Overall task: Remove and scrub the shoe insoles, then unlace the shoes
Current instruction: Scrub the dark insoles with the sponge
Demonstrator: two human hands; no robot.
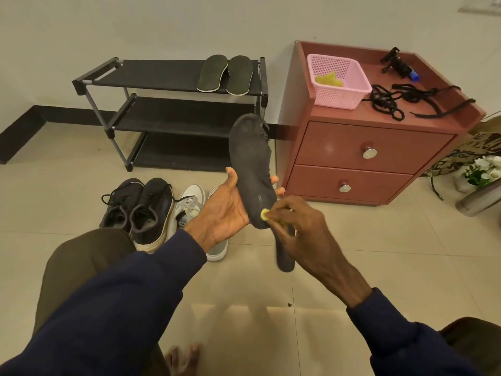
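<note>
My left hand [225, 210] grips a worn dark grey insole [249, 164] that stands upright, thumb on its left edge and fingertips showing past its right edge. My right hand [301, 234] pinches a small yellow scrubber [264, 214] against the heel end of that insole. A second dark insole [284, 257] hangs below my right hand; which hand holds it is hidden. Two more insoles [225, 74] lie side by side on the top shelf of the black shoe rack [162, 77]. On the floor stand a black pair of laced shoes [141, 210] and a white pair [189, 210].
A red two-drawer cabinet [366, 153] stands to the right. It carries a pink basket [339, 82] with a yellow-green cloth, loose black laces [401, 100] and a black gadget. Bags and white flowers [485, 166] sit at the far right. My knees frame the tiled floor.
</note>
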